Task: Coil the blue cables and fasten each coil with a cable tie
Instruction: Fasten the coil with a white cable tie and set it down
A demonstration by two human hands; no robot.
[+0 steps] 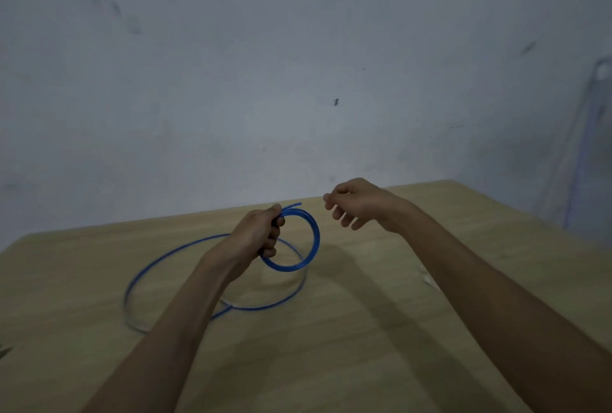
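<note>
- Above the tabletop (414, 330), the left hand (261, 233) clamps a small coil (316, 233).
- Remaining blue cable (172, 252) lies in a wide loop below — uncoiled.
- Right hand (356, 205) hovers beside, fingers loosely curled, empty; it should feed matching turns — no twists.

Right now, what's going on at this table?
A person is coiling a blue cable. The left hand grips a small coil above the wooden table, while the rest of the cable lies in a wide loop on it. The right hand hovers beside the coil, holding nothing. The coil is not yet fastened.
</note>
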